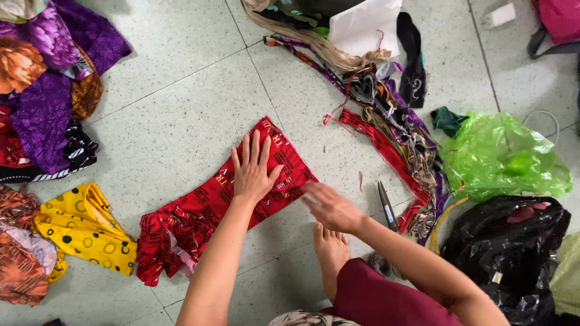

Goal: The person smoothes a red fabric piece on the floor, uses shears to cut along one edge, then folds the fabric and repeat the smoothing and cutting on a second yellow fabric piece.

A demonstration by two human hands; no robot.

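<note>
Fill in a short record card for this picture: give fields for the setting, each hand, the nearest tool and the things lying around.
Setting: speckled tiled floor
Left hand: flat, fingers spread, pressing on the red printed cloth
Right hand: blurred, at the cloth's near edge; nothing visibly held
Tool: scissors on the floor, right of the right hand
Left side: purple fabric, yellow dotted cloth
Right side: green plastic bag, black plastic bag, scrap strips

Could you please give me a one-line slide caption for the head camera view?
Left hand flat on red printed cloth on the tiled floor, right hand blurred beside it, scissors nearby.
</note>
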